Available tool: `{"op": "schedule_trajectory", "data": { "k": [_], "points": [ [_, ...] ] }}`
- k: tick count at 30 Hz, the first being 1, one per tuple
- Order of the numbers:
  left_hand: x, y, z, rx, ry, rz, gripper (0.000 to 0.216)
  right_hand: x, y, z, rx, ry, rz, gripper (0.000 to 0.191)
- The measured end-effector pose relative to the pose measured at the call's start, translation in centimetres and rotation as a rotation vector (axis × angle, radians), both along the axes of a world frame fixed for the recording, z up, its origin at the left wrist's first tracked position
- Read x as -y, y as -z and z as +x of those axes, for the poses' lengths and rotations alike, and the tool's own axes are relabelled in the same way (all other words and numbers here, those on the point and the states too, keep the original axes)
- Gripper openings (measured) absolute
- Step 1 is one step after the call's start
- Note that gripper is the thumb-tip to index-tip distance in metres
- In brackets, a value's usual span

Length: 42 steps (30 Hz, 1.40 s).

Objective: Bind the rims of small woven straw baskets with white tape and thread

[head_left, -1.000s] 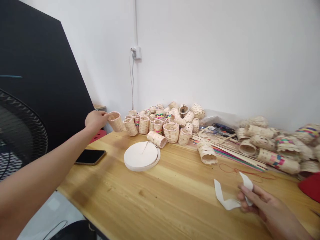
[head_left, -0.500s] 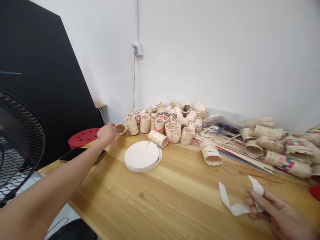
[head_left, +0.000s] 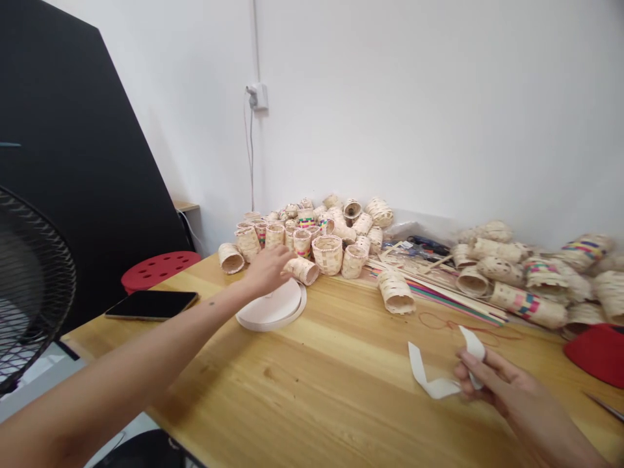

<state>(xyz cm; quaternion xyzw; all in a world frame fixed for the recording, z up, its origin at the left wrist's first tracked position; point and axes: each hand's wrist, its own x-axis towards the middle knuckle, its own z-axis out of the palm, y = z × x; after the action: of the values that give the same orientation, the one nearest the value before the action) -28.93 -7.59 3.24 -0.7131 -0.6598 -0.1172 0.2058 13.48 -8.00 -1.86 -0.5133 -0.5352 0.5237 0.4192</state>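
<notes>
My left hand (head_left: 266, 273) reaches over a roll of white strip (head_left: 287, 315), its fingers apart and close to a woven birch-bark tube (head_left: 303, 271) lying on its side. A small woven cup (head_left: 231, 258) lies tilted on the table, left of my hand and apart from it. My right hand (head_left: 492, 383) pinches a folded white strip (head_left: 429, 380) between thumb and fingers, near the table's front right. One end of the strip sticks up beside my fingers.
A pile of woven cups (head_left: 302, 237) and tubes (head_left: 507, 279) lines the wall behind thin coloured strips (head_left: 453, 305) on the wooden table (head_left: 341, 383). A phone (head_left: 151, 304), red stool (head_left: 160, 270), black fan (head_left: 29, 286) and red object (head_left: 597, 354) stand around it.
The woven cup has left my left hand and now lies on the table. My left hand has moved right, over the white roll. My right hand keeps the strip.
</notes>
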Motion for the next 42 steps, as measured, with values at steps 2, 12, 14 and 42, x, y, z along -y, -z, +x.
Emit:
{"op": "schedule_trajectory", "data": {
  "k": [2,12,14,42],
  "points": [
    [-1.4,0.5,1.8,-0.05,0.094,-0.039,0.037,0.2,-0.1,-0.1,-0.013,0.045,0.012,0.036],
    [-3.1,0.1,4.6,-0.262,0.266,-0.157,0.026,0.4,-0.3,-0.2,-0.058,0.121,0.051,0.036],
    [-3.2,-0.3,4.7,-0.261,0.233,-0.169,0.024,0.3,-0.1,-0.1,-0.051,0.121,0.047,0.036],
    [-3.2,-3.6,-4.1,0.155,-0.512,-0.11,0.035,0.0,-0.2,0.4,-0.001,0.15,0.1,0.032]
  ]
}}
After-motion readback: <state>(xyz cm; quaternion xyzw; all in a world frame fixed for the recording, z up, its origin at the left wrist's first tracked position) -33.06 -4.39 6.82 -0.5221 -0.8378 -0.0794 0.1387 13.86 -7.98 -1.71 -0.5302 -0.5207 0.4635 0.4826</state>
